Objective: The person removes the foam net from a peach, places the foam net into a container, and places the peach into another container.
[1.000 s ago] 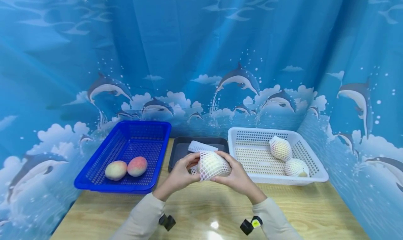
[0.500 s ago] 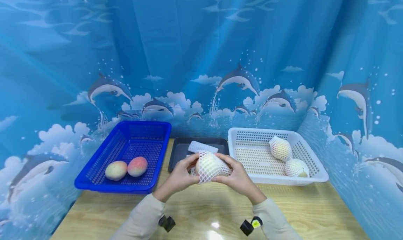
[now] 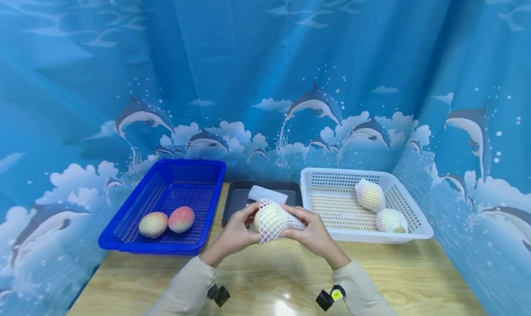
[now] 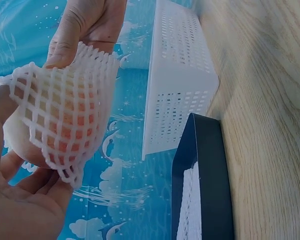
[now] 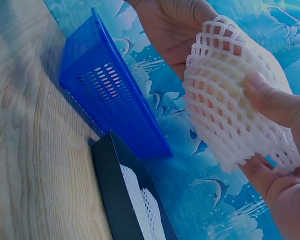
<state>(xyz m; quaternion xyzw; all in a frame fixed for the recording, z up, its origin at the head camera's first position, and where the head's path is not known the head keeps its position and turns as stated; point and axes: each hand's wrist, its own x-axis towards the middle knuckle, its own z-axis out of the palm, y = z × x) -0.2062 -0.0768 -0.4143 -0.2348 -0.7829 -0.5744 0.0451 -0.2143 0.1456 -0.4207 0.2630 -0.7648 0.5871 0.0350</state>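
A peach (image 4: 22, 142) is partly inside a white foam fruit net (image 4: 65, 107), held above the table in front of the black tray. My left hand (image 3: 238, 233) grips the peach and the net's open edge, and some bare skin shows on that side. On the other side, my right hand (image 3: 309, 231) pinches the narrower loose end of the net between thumb and fingers. The right wrist view shows the foam net (image 5: 220, 95) spread over the fruit, the right thumb pressing its surface. Reddish skin is visible through the mesh.
At left, a blue basket (image 3: 166, 247) holds two bare peaches (image 3: 167, 222). The black tray (image 3: 236, 196) contains flat foam nets (image 3: 267, 194). To the right stands a white basket (image 3: 332, 235) with two netted fruits (image 3: 379, 207). A dolphin-print curtain (image 3: 265, 99) hangs behind.
The netted peach has shifted slightly left and turned in my hands. The net's right end looks narrower and drawn out toward my right hand. Baskets and tray have not moved.
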